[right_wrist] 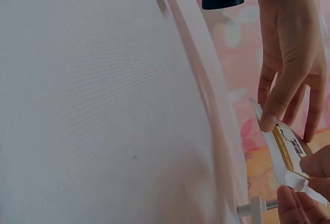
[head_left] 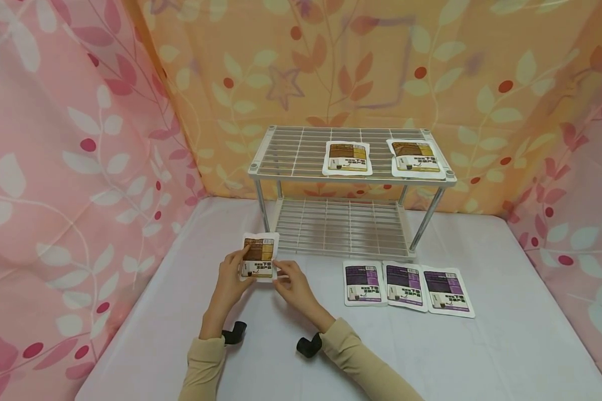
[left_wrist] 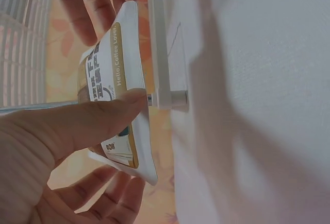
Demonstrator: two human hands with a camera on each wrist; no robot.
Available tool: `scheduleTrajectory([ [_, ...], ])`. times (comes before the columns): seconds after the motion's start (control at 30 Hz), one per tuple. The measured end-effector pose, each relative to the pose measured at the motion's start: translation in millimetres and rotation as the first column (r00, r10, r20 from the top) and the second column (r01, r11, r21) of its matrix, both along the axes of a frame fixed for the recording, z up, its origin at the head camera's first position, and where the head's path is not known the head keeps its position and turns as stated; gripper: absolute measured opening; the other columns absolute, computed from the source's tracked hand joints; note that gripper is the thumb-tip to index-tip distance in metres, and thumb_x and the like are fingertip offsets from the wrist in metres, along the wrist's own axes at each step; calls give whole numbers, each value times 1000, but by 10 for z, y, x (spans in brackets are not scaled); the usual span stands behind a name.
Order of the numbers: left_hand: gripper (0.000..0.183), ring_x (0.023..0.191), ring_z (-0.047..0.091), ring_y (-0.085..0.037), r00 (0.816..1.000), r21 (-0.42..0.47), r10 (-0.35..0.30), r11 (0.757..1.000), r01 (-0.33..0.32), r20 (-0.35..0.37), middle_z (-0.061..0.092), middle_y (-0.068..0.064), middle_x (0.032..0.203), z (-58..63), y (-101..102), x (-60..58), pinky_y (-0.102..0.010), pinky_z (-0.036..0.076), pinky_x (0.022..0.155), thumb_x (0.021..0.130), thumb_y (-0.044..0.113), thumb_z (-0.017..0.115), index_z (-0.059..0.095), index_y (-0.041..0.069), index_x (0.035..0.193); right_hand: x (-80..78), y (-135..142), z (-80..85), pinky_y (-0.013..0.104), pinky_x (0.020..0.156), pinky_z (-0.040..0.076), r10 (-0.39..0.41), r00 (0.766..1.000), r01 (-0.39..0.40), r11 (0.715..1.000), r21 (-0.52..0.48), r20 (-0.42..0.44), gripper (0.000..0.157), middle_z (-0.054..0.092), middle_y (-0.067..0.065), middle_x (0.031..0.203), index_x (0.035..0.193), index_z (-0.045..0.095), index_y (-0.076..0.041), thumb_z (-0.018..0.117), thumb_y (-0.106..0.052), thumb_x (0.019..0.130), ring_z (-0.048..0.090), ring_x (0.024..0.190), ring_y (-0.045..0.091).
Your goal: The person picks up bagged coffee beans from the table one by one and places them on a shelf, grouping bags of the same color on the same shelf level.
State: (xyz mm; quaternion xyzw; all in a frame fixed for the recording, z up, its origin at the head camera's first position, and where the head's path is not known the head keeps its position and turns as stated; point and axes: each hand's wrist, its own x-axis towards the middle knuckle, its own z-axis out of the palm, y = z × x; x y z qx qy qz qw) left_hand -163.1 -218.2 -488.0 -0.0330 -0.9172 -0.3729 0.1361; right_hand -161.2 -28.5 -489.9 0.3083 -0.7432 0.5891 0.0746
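Observation:
A white-edged packet with a brown and gold label (head_left: 258, 257) is held up above the table, just in front of the wire rack's left leg. My left hand (head_left: 231, 278) grips its left side, with the thumb across the front in the left wrist view and the other fingers behind. At the packet's lower right edge, my right hand (head_left: 293, 287) pinches it between thumb and fingers, as the right wrist view shows. "Hello, Coffee Lover" is printed along the packet's gold band (left_wrist: 119, 54). Its back is hidden.
A two-tier white wire rack (head_left: 301, 153) stands at the back. Two similar brown packets, one (head_left: 348, 158) left of the other (head_left: 415, 158), lie on its top shelf. Three purple-labelled packets (head_left: 406, 285) lie side by side on the white table (head_left: 431, 356), right of the hands. Patterned curtains surround it.

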Motion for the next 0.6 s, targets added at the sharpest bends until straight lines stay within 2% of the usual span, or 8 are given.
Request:
scheduleTrajectory([
  [0.1, 85, 115, 38, -44, 1000, 7, -8, 1000, 8, -23, 42, -24, 131, 22, 18, -7, -57, 38, 93, 64, -3, 80, 42, 13, 139, 22, 18, 72, 41, 76, 55, -9, 1000, 9, 1000, -12, -3, 46, 46, 35, 111, 121, 47, 19, 58, 18, 77, 57, 92, 47],
  [0.33, 90, 117, 34, -41, 998, -8, -31, 1000, 30, -49, 37, -22, 135, 69, 65, -27, -56, 40, 92, 65, -2, 80, 38, 16, 142, -129, 11, -153, 31, 76, 54, -113, 992, 116, 991, 69, -51, 55, 48, 19, 117, 128, 50, 5, 64, 12, 75, 59, 94, 29],
  [0.6, 88, 119, 32, -38, 988, -4, -73, 997, 73, -133, 34, -19, 139, 97, 103, -28, -55, 42, 90, 65, -2, 81, 39, 17, 141, -152, 36, -171, 32, 79, 53, -163, 976, 174, 982, 66, -144, 62, 45, 15, 123, 132, 49, -1, 71, 7, 75, 58, 92, 22],
])
